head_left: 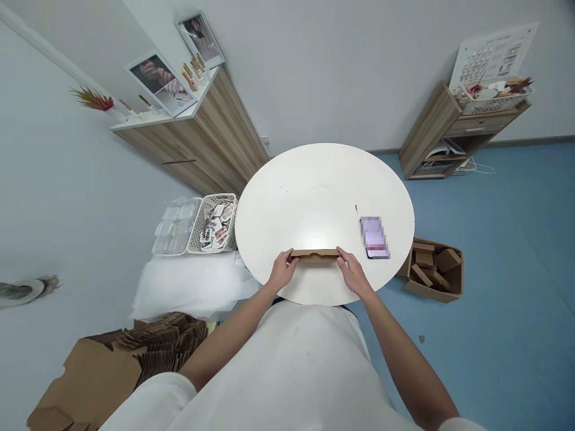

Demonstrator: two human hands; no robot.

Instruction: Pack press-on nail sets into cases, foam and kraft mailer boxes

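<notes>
White oval table [309, 185], near side: left hand [282, 270] and right hand [353, 272], fingers clamped on cardboard box [314, 257] ends; best press evenly.

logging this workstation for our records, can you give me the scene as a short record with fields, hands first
left hand: left hand holding the left end of a brown cardboard piece
right hand: right hand holding its right end
surface: white oval table
also on table: phone, right of the cardboard, screen pixelated
right of table: open cardboard box containing small brown cartons
left of table: white basket of printed pieces, beside clear plastic trays
lower left: stacked brown cardboard
</notes>
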